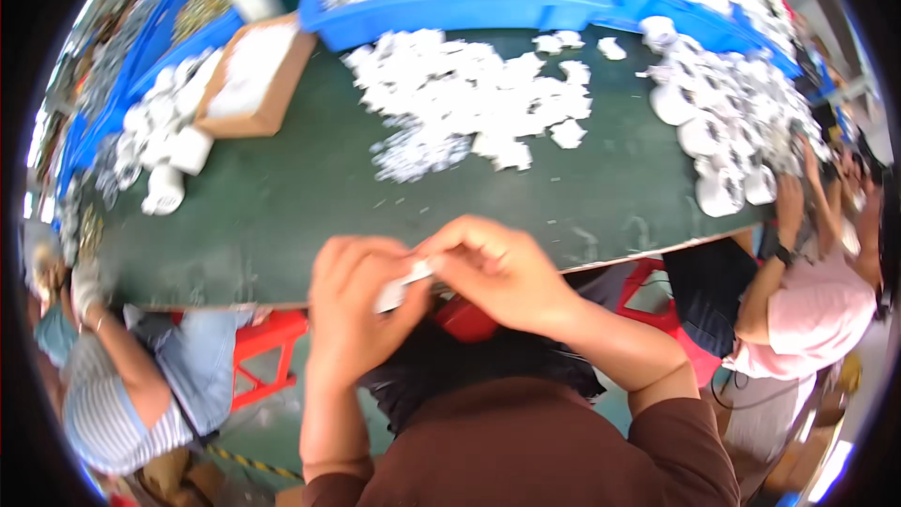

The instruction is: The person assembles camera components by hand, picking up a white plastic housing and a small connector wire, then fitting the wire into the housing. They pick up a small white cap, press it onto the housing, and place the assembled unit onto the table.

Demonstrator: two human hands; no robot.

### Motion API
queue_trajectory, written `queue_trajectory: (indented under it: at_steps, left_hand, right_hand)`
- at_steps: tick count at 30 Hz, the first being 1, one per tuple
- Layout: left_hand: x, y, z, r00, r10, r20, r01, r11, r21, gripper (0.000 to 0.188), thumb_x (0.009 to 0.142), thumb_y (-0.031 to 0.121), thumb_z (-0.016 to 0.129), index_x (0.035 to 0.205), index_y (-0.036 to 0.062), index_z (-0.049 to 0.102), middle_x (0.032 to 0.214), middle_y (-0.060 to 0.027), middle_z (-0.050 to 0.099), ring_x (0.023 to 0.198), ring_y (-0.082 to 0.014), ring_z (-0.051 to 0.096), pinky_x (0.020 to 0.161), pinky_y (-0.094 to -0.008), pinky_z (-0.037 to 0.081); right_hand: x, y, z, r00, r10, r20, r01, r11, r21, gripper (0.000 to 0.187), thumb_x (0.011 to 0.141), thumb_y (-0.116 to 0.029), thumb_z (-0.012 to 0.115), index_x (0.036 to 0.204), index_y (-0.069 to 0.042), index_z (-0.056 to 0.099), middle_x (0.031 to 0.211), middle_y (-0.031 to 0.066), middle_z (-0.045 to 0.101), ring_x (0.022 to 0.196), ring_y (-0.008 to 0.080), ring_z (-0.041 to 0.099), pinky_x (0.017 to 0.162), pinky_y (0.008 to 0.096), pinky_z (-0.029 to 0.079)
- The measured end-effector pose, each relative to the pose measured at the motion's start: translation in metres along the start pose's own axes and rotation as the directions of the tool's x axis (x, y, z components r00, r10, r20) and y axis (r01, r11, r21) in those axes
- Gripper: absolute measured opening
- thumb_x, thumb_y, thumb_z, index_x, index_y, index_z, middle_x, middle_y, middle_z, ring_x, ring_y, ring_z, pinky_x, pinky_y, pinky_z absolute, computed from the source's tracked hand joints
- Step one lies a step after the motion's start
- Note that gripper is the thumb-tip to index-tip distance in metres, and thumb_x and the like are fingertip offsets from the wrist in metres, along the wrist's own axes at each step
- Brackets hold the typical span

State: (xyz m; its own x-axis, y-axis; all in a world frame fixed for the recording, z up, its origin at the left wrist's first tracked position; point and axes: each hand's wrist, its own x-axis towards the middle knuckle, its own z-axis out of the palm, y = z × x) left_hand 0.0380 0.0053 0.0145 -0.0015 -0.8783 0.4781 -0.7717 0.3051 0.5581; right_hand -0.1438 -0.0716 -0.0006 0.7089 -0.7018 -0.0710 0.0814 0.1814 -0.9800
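Just over the near edge of the table, my left hand [357, 296] is closed around a small white plastic part [400, 289], its exact shape mostly covered by the fingers. My right hand [497, 268] meets it from the right, thumb and fingertips pinched at the upper end of that part. Whether the right fingertips also hold a tiny piece is too blurred to tell. Farther back on the dark green table [310, 216] lies a heap of white plastic parts [469, 84], with a pile of small clear or greyish pieces [418, 148] at its near left.
Blue bins [460, 17] filled with white parts line the back. A cardboard box [267, 113] with white contents stands at the left, beside white round parts [165, 190]. More round white parts [699, 136] are piled right. Co-workers sit at left [131, 385] and right [807, 319].
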Motion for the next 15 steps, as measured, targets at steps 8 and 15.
queue_trajectory:
  at_steps: [8, 15]
  left_hand:
    - [-0.025, -0.059, -0.044, 0.895, -0.126, -0.429, 0.403, 0.642, 0.652, 0.071, 0.084, 0.033, 0.081, 0.145, 0.0122, 0.053, 0.158, -0.0116, 0.041, 0.147, -0.0370, 0.031, 0.115, -0.0524, 0.027]
    - [-0.021, -0.032, -0.004, 0.935, -0.173, -0.311, 0.316, 0.805, 0.502, 0.060, 0.085, 0.017, 0.075, 0.141, 0.0056, 0.055, 0.154, -0.0164, 0.042, 0.138, -0.0415, 0.034, 0.114, -0.0525, 0.030]
  right_hand:
    - [-0.006, -0.049, -0.146, 0.649, -0.716, -0.256, -0.358, 0.009, -0.934, 0.040, 0.091, -0.035, 0.073, 0.116, -0.004, 0.066, 0.127, 0.0141, 0.060, 0.123, 0.0367, 0.050, 0.103, 0.0496, 0.038]
    - [-0.006, -0.067, -0.251, 0.604, -0.604, -0.520, -0.732, -0.161, -0.662, 0.072, 0.078, -0.058, 0.077, 0.122, -0.002, 0.062, 0.132, 0.0191, 0.053, 0.128, 0.0408, 0.042, 0.108, 0.0574, 0.028]
